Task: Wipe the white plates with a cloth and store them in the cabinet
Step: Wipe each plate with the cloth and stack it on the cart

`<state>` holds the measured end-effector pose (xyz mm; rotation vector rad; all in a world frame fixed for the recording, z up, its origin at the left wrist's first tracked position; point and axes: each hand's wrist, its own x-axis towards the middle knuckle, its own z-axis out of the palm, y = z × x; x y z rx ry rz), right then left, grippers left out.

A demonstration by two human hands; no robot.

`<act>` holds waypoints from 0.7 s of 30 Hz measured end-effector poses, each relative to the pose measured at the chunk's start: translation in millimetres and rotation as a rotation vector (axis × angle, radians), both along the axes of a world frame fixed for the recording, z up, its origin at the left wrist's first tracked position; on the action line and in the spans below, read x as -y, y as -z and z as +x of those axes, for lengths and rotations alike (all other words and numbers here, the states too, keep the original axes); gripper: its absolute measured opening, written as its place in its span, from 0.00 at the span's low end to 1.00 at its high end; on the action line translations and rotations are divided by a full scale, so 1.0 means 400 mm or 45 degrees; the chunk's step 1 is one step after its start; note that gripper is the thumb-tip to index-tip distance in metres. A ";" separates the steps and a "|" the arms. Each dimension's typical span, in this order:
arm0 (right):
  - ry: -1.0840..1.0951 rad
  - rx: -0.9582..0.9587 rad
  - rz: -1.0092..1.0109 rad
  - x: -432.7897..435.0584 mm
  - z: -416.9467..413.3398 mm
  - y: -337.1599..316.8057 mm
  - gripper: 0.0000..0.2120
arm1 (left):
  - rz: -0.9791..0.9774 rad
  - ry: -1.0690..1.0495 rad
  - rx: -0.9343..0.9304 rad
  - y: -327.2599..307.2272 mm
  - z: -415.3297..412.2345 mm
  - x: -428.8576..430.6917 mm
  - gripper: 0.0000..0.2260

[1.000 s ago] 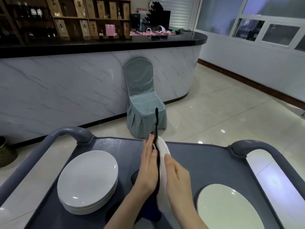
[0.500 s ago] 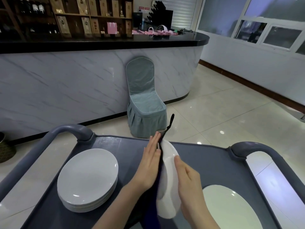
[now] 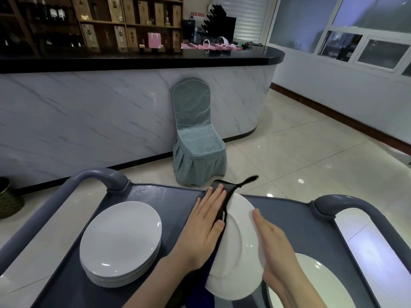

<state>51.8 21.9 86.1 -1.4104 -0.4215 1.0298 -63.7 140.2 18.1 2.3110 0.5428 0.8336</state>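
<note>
I hold a white plate on edge above a grey cart, tilted so one face shows to the right. My left hand presses a dark cloth flat against the plate's left side with straight fingers. My right hand lies flat against the plate's right face and supports it. A stack of white plates sits on the cart's left. One more white plate lies on the cart at the lower right, partly hidden by my right arm.
The cart has raised grey handles at the left and right. Beyond it stands a chair with a grey-green cover against a marble-fronted counter. A woven basket sits on the floor at left. Tiled floor stretches to the right.
The plate has tilted from nearly edge-on to show more of its right face. My left hand slid the cloth forward along the plate, and the cloth's tip flicked to the right.
</note>
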 end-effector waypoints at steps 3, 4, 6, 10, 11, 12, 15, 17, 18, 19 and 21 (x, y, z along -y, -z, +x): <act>0.061 -0.046 0.043 -0.005 0.031 -0.006 0.18 | -0.185 -0.097 0.127 0.038 -0.022 0.002 0.25; 0.091 -0.060 0.064 -0.005 0.044 -0.009 0.18 | -0.291 -0.151 0.180 0.056 -0.030 0.013 0.26; 0.155 -0.082 0.096 -0.010 0.060 -0.017 0.21 | -0.392 -0.218 0.235 0.092 -0.038 0.054 0.27; 0.380 -0.138 0.096 -0.057 0.047 -0.003 0.20 | -0.040 -0.215 0.151 0.118 0.006 0.155 0.29; 0.431 -0.144 0.082 -0.069 0.035 0.004 0.18 | 0.025 -0.213 0.108 0.112 0.024 0.169 0.30; 0.477 -0.148 0.070 -0.081 0.024 0.010 0.17 | 0.059 -0.215 0.072 0.100 0.038 0.176 0.30; 0.549 -0.186 0.067 -0.095 0.003 0.026 0.17 | 0.119 -0.146 -0.018 0.061 0.051 0.153 0.27; 0.552 -0.234 0.065 -0.090 0.002 0.034 0.18 | 0.151 -0.053 -0.046 0.045 0.038 0.130 0.25; 0.552 -0.253 0.062 -0.085 0.006 0.036 0.18 | 0.145 -0.017 -0.042 0.043 0.029 0.121 0.24; 0.549 -0.255 0.057 -0.080 0.012 0.038 0.18 | 0.116 0.000 -0.026 0.045 0.018 0.117 0.24; 0.553 -0.232 0.054 -0.073 0.026 0.036 0.18 | 0.037 -0.017 0.028 0.059 -0.002 0.118 0.24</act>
